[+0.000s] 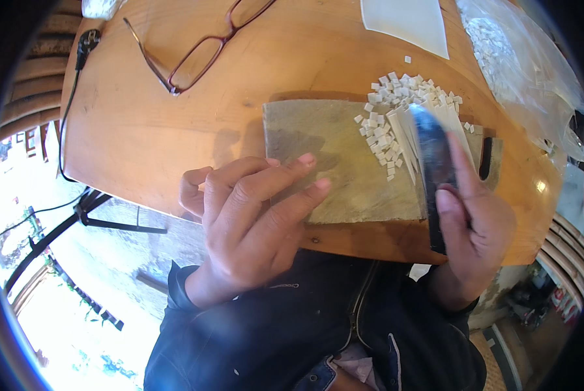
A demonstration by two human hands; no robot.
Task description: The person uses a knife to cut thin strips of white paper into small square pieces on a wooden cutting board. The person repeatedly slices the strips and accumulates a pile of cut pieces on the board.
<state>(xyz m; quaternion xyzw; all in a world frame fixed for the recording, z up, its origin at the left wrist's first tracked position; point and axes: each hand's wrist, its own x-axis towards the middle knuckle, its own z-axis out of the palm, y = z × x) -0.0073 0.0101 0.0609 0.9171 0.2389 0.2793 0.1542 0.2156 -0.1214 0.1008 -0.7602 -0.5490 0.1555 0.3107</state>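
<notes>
My right hand (473,220) grips a dark metal blade (434,161), held tilted over the right part of a worn tan board (341,171). Beside and partly behind the blade lie thin white strips (403,139). Many small white square pieces (380,134) are heaped around the strips' far ends and along their left side. My left hand (260,210) hovers over the board's left edge, fingers apart and curled, with nothing seen in it. At the board's right side is a piece with a dark slot (492,159), partly hidden by my right hand.
Eyeglasses (199,61) lie on the wooden table (165,127) at the far left, near a black power plug (89,41) whose cord runs over the edge. A white sheet (404,22) and a clear plastic bag (526,63) with white pieces lie at the far right.
</notes>
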